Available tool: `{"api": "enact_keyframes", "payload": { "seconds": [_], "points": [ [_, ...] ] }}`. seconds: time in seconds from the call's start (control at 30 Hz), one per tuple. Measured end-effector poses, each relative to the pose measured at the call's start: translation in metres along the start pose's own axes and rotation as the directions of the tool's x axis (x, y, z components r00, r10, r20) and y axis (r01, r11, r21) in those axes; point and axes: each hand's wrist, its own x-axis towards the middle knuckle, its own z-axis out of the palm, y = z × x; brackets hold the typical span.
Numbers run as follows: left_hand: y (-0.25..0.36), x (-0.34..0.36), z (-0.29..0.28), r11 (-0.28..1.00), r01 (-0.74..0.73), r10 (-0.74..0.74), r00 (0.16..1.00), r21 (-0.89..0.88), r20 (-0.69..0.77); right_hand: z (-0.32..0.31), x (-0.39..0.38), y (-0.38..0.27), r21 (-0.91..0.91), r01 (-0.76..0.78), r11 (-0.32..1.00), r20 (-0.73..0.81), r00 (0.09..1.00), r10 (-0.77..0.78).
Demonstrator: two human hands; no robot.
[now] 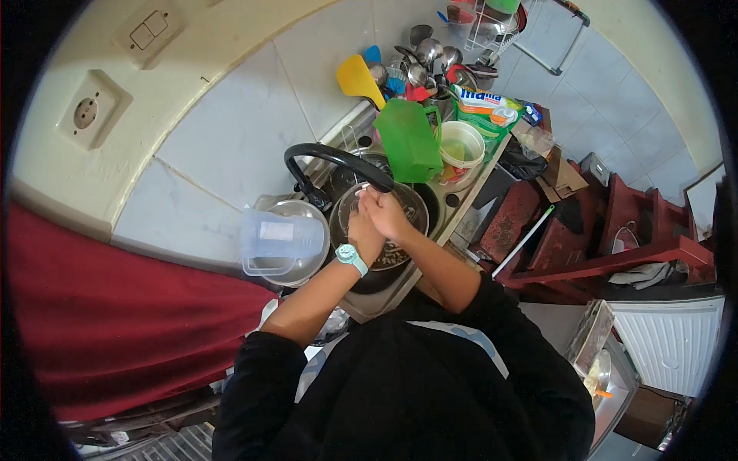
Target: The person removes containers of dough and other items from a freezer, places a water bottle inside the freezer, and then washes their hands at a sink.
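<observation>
My left hand [364, 229], with a light turquoise watch [351, 258] on the wrist, meets my right hand [390, 218] beneath the spout of a black faucet [346, 157]. The right hand is closed over the left, and its fingers press against it. Most of the left fingers are hidden. A small whitish patch shows at the fingertips; I cannot tell whether it is foam or water. Under both hands sits a round pan [419, 219] in the metal sink [407, 286], with small light bits in its bottom.
Left of the faucet, a clear plastic pitcher [283, 240] rests on a pale basin. A green pitcher [407, 142] and a white bucket [461, 144] stand behind the sink's right side. Utensils, including a yellow spatula [357, 79], crowd the back. A dark red rack [607, 253] is at right.
</observation>
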Motion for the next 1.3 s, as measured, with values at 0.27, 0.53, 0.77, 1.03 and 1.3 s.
{"api": "enact_keyframes", "payload": {
  "seconds": [0.27, 0.53, 0.77, 1.03, 1.3],
  "points": [
    [0.015, 0.009, -0.017, 0.953, -0.264, 0.260, 0.965, 0.147, 0.048, -0.031, 0.015, -0.017, 0.689, -0.491, 0.534, 0.287, 0.861, 0.420],
    [-0.003, -0.001, -0.011, 0.970, 0.065, -0.016, 0.978, -0.233, 0.208, 0.000, -0.020, -0.031, 0.326, -0.220, 0.919, -0.055, 0.966, 0.251],
    [-0.002, 0.020, 0.010, 0.139, 0.453, -0.290, 0.869, -0.880, 0.402, -0.007, 0.008, -0.020, 0.752, -0.351, 0.558, 0.093, 0.894, 0.438],
    [0.038, 0.037, 0.024, -0.810, 0.247, -0.323, 0.567, -0.531, 0.757, -0.014, 0.003, 0.021, -0.091, 0.036, 0.995, -0.208, 0.977, -0.054],
    [-0.001, 0.034, 0.012, -0.835, 0.226, -0.184, 0.744, -0.501, 0.642, -0.034, -0.016, -0.013, -0.562, 0.321, 0.762, 0.228, 0.946, -0.230]
  ]
}}
